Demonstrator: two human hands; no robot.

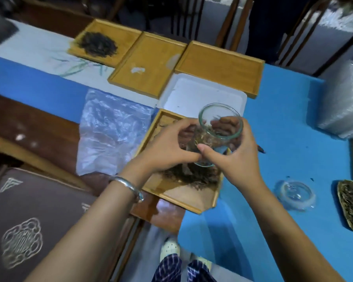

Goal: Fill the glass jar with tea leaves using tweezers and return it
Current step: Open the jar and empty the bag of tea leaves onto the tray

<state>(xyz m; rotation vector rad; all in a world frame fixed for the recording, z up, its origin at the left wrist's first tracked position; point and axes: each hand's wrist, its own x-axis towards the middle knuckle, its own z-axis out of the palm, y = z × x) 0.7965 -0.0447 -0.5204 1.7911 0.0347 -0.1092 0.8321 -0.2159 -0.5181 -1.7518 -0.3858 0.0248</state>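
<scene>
Both hands – left hand (167, 147), right hand (230, 155) – wrap round glass jar (216, 133), tilted above tray (183, 192) with tea leaves (194, 176). Tweezers maybe hidden. Risk – jar tips further, leaves spill out.

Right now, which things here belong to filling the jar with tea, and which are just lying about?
In use: glass jar, held by left hand and right hand; tea tray beneath; jar lid.
Lying about: plastic bag, white tray, empty wooden trays.
</scene>
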